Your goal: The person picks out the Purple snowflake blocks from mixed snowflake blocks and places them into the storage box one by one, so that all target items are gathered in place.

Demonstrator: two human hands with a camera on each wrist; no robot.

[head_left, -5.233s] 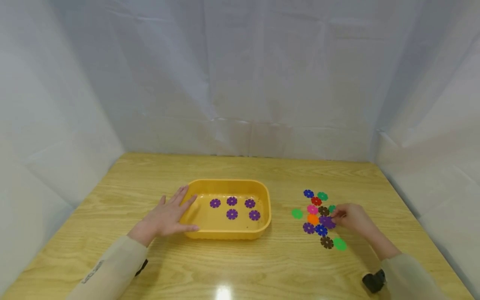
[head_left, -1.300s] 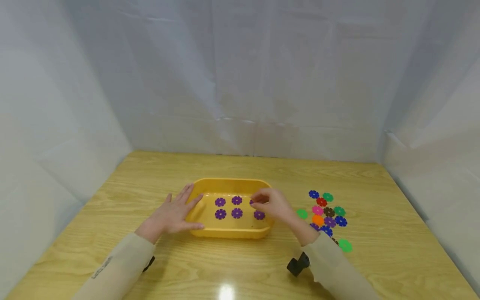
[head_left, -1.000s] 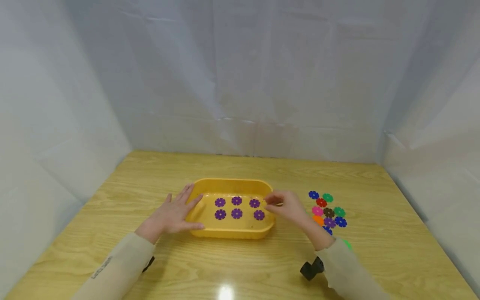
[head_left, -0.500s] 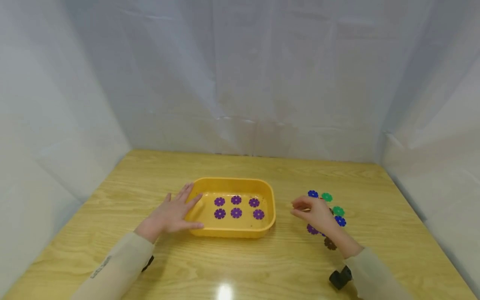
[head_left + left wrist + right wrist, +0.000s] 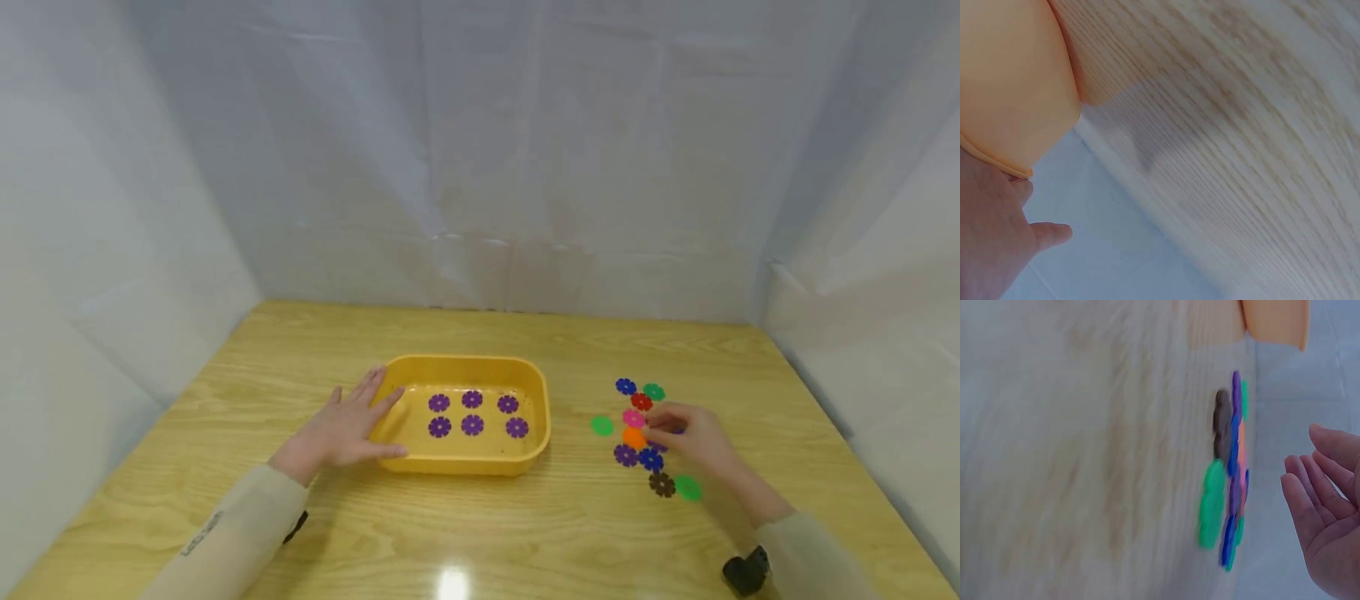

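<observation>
Hands at tray and flower discs
Left hand [image 5: 339, 429] flat, fingers straight, against yellow tray [image 5: 542, 414], long axis left-right; right hand [image 5: 690, 435] relaxed, empty, over flower discs [image 5: 650, 459]

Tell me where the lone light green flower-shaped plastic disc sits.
In the head view, the light green disc lies on the wooden table, between the yellow plastic tray and the coloured disc cluster, apart from both, left of the right hand.

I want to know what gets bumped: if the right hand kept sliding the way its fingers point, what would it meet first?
The right hand points leftward into the pile of flower discs; probably the orange disc or pink disc first, though depth is unclear.
</observation>
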